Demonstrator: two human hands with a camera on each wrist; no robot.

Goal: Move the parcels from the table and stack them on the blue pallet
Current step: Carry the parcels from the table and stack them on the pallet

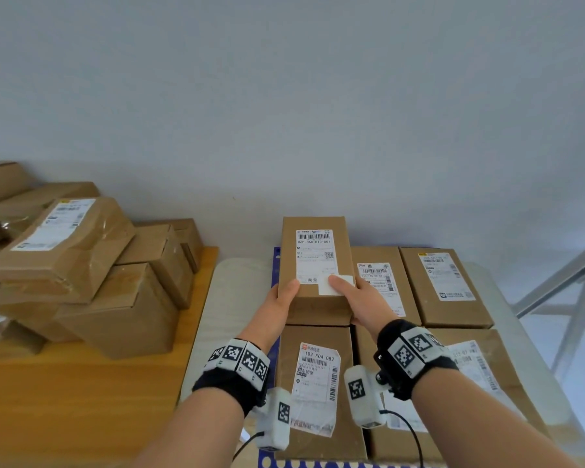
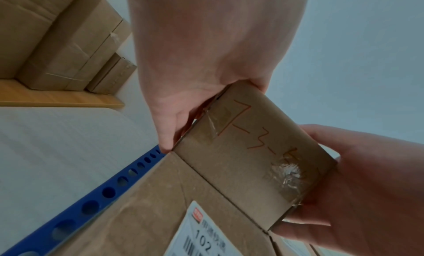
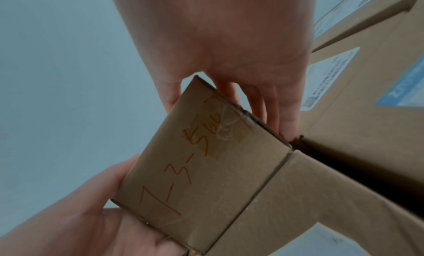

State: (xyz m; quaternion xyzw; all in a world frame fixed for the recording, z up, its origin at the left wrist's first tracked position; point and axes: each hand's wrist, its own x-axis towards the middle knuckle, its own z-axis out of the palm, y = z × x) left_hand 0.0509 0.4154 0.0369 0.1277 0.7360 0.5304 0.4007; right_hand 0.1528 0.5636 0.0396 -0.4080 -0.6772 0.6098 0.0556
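Note:
Both hands hold one long brown parcel (image 1: pixel 313 265) with a white label, over the back left of the blue pallet (image 1: pixel 276 261). My left hand (image 1: pixel 284 295) grips its near left corner, thumb on top. My right hand (image 1: pixel 353 293) grips the near right corner. In the wrist views the parcel's end face (image 2: pixel 252 156) (image 3: pixel 195 169) bears orange handwriting between left hand (image 2: pixel 201 89) and right hand (image 3: pixel 241 69). Its near lower edge meets the top of a labelled parcel (image 1: pixel 318 383) on the pallet. Whether it rests on the pallet is hidden.
Three more parcels lie flat on the pallet (image 1: pixel 383 285), (image 1: pixel 448 285), (image 1: pixel 480 376). A pile of several parcels (image 1: pixel 81 265) stands on the wooden table (image 1: pixel 81 400) at the left. A white surface (image 1: pixel 223 315) lies between table and pallet. A grey metal frame (image 1: pixel 571 298) is at the right.

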